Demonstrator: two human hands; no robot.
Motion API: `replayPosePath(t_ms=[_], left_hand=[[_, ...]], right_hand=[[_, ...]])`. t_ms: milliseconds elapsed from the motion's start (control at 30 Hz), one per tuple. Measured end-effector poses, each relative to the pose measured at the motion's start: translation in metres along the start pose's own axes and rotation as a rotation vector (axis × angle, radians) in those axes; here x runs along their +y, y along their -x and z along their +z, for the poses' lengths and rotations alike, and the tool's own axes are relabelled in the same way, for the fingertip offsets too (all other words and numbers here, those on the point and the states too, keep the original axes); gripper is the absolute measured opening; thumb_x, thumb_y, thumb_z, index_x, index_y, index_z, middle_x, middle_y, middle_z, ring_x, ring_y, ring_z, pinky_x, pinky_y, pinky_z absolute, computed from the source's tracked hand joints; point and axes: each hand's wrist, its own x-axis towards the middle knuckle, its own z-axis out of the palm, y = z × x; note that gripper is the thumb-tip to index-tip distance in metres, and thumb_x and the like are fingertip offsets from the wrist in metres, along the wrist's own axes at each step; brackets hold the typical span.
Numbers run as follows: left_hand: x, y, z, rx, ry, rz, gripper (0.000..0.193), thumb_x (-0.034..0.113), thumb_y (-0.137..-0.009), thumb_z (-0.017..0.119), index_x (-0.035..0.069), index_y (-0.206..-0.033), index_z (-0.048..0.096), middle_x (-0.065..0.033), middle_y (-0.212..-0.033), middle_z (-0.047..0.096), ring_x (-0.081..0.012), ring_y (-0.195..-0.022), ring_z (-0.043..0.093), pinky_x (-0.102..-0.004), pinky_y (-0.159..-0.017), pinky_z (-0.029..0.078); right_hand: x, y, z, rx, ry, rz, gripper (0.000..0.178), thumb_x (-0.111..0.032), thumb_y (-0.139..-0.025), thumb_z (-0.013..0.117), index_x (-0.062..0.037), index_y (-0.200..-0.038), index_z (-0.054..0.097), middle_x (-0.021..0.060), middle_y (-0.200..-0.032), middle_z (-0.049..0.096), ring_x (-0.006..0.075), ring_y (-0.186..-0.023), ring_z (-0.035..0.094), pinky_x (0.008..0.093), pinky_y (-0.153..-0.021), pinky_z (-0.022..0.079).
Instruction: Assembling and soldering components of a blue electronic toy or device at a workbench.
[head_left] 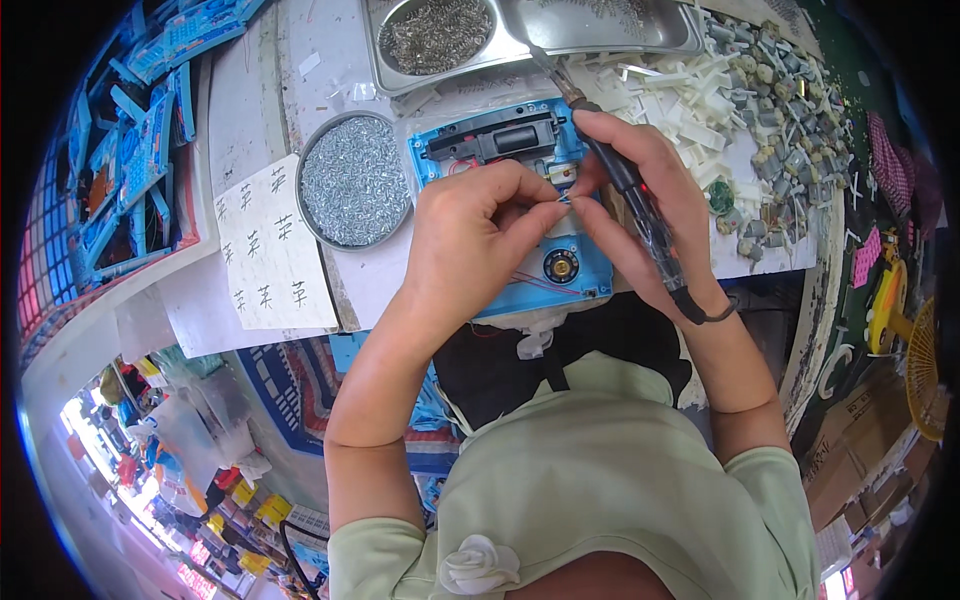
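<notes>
A blue plastic housing [597, 262] lies in front of me at the table's edge. It carries a black part [512, 137], a round speaker [561, 266] and thin red wires. Over its middle the thumb and forefinger of my left hand [465, 235] are pinched together at something tiny that I cannot make out. My right hand [690, 215] grips a black electric screwdriver [622, 178] with a small red light, its shaft slanting away to the upper left. The right fingertips meet the left ones at the same spot.
Left of the housing stands a round dish of small screws [355, 180], beside a paper sheet [265, 250]. Behind is a metal tray [600, 35] with springs. White plastic pieces [690, 115] and small motors [785, 160] are heaped right; blue housings [150, 130] fill a far-left bin.
</notes>
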Motion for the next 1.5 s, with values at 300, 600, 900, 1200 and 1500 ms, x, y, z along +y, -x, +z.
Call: replayPosePath(t_ms=[300,600,900,1200,1500], left_hand=[[-0.012,0.004,-0.006,-0.062,-0.106,0.341,0.013,-0.001,-0.082,0.076,0.002,-0.094,0.073,-0.0082,-0.089,0.066,-0.0253,-0.082,0.064,-0.0333,-0.075,0.051],[-0.013,0.006,-0.003,-0.145,-0.280,0.487,0.016,0.001,-0.077,0.078,0.005,-0.089,0.069,-0.0061,-0.097,0.062,-0.0254,-0.083,0.064,-0.0353,-0.072,0.052],[-0.016,0.007,0.000,-0.102,-0.295,0.506,0.017,0.002,-0.075,0.079,0.007,-0.088,0.069,-0.0058,-0.097,0.064,-0.0262,-0.084,0.066,-0.0356,-0.069,0.053],[-0.017,0.007,-0.001,-0.107,-0.281,0.511,0.018,0.001,-0.075,0.079,0.008,-0.088,0.069,-0.0053,-0.097,0.064,-0.0261,-0.084,0.066,-0.0355,-0.069,0.053],[-0.017,0.007,-0.001,-0.096,-0.294,0.519,0.018,0.002,-0.075,0.078,0.009,-0.089,0.069,-0.0048,-0.097,0.063,-0.0253,-0.083,0.066,-0.0349,-0.069,0.053]], right_hand=[[-0.011,0.013,-0.033,0.025,0.122,-0.109,0.054,0.007,-0.076,0.076,-0.0035,-0.129,0.065,0.0084,-0.092,0.061,0.0197,-0.078,0.059,0.0310,-0.070,0.049],[-0.026,0.050,-0.081,-0.167,-0.102,-0.098,0.030,-0.008,-0.077,0.076,0.0031,-0.104,0.068,0.0113,-0.074,0.062,0.0233,-0.062,0.057,0.0333,-0.059,0.046],[-0.023,0.047,-0.074,-0.332,0.048,-0.139,0.025,-0.013,-0.079,0.073,0.0016,-0.097,0.066,0.0091,-0.067,0.056,0.0259,-0.055,0.051,0.0396,-0.063,0.049],[-0.020,0.041,-0.071,-0.328,0.047,-0.165,0.023,-0.008,-0.076,0.074,-0.0026,-0.098,0.069,0.0083,-0.075,0.068,0.0259,-0.057,0.059,0.0348,-0.056,0.047],[-0.022,0.038,-0.071,-0.357,0.050,-0.143,0.023,-0.009,-0.077,0.074,-0.0025,-0.098,0.069,0.0083,-0.076,0.069,0.0262,-0.058,0.060,0.0350,-0.057,0.048]])
